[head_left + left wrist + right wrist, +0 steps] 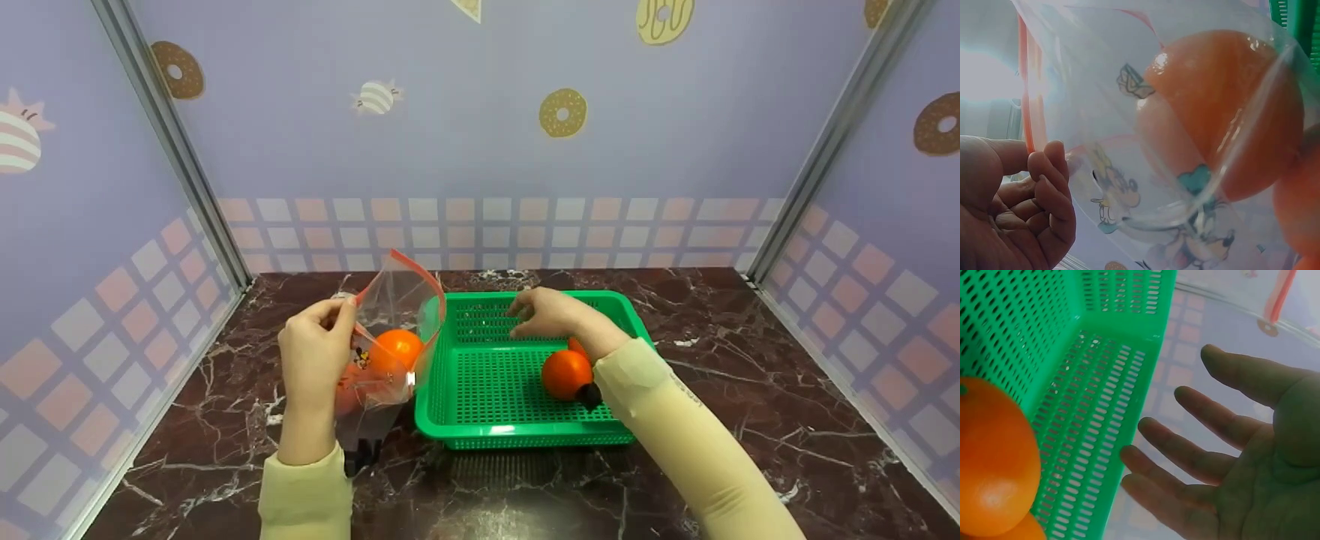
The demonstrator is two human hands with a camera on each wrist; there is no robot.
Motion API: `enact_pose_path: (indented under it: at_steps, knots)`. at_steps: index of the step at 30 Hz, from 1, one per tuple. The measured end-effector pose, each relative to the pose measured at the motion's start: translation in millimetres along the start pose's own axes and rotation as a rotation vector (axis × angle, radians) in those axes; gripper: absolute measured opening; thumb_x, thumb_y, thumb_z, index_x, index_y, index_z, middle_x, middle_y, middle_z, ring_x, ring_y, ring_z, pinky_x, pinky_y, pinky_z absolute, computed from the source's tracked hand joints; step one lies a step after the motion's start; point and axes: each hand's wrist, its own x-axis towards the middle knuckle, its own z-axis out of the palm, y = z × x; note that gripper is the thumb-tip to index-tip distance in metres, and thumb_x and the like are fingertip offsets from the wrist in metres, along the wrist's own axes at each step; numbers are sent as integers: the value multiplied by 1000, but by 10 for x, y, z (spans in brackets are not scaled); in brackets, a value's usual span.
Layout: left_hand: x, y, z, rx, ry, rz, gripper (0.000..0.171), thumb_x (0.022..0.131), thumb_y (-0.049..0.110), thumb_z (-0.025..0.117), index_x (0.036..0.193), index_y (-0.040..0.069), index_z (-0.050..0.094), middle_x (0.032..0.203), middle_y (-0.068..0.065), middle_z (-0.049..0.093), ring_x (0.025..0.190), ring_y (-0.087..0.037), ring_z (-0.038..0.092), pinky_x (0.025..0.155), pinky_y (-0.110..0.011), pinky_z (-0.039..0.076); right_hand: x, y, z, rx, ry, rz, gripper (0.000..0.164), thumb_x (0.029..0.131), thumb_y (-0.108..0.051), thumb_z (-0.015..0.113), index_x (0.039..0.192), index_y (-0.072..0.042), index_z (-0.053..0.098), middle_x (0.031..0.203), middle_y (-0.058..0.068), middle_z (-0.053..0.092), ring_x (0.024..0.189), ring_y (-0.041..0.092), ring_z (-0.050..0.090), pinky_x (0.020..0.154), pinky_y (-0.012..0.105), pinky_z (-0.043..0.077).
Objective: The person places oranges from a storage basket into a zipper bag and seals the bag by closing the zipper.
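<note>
My left hand [319, 341] pinches the red zip edge of a clear zip bag [397, 292] printed with cartoon figures. Several oranges [399, 349] are in the bag; in the left wrist view the largest orange [1224, 112] shows through the plastic. Over the green basket [433, 420] is my right hand [551, 313], holding nothing. Its fingers are spread and extended in the right wrist view. Below its wrist an orange [565, 375] lies in the basket, with another orange [576, 346] behind it, partly hidden by the arm.
Everything stands on a dark marbled tabletop [750, 420]. Patterned wall panels [480, 150] enclose the back and both sides, with metal posts [825, 142] at the corners. The basket's near left edge lies right beside the bag.
</note>
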Motion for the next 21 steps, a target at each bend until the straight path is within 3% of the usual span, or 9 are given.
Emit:
enact_pose_path:
  at_steps: [9,14,21]
  knots:
    - [2,3,6,11,5,-15,23,100,21,68,99,3,81,68,-10,70,50,-4,47,53,-20,36,17,126,7,-71,-78,42,47,94,-22,75,138,-11,64,142,21,62,130,38,60,105,53,51]
    - [4,3,7,7,-1,-24,23,100,21,68,99,3,81,67,-10,70,50,-4,48,53,-20,38,8,164,16,-83,-140,112,47,92,-24,78,136,-17,66,145,18,60,125,37,62,95,51,56]
    - [7,-14,7,2,3,-10,22,99,21,68,98,2,81,66,-10,68,48,-1,48,51,-18,38,7,210,65,-120,-187,179,48,88,-23,82,134,-26,69,154,10,53,126,36,61,97,54,55]
